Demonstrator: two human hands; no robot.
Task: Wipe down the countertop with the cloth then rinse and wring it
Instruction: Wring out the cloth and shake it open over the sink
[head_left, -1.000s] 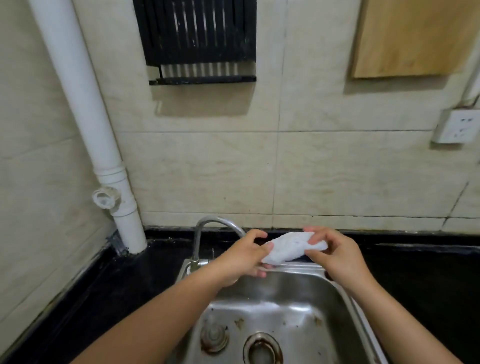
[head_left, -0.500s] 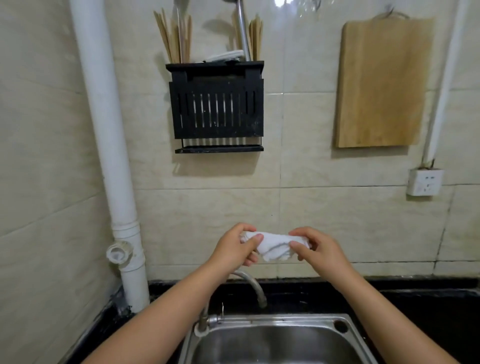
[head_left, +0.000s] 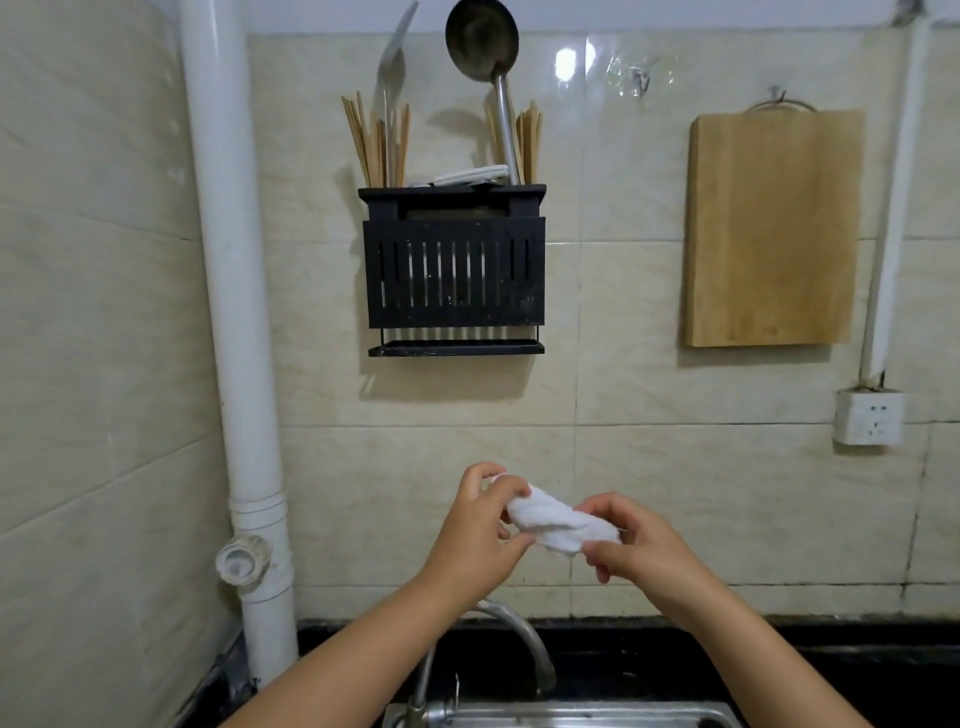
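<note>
A white cloth (head_left: 558, 522), twisted into a short roll, is held in the air in front of the tiled wall. My left hand (head_left: 480, 535) grips its left end and my right hand (head_left: 634, 545) grips its right end. Below the hands the curved metal faucet (head_left: 524, 642) arches over the steel sink (head_left: 571, 716), of which only the back rim shows at the bottom edge. The black countertop (head_left: 857, 670) runs along the wall behind and to the right of the sink.
A white drain pipe (head_left: 234, 332) runs down the left corner. A black utensil rack (head_left: 453, 270) with chopsticks and a ladle hangs on the wall above. A wooden cutting board (head_left: 774, 228) hangs at right, with a wall socket (head_left: 868, 418) below it.
The view has tilted up, so the sink basin has dropped out of sight and the rack and board have come in. The cloth between my hands is now twisted tighter.
</note>
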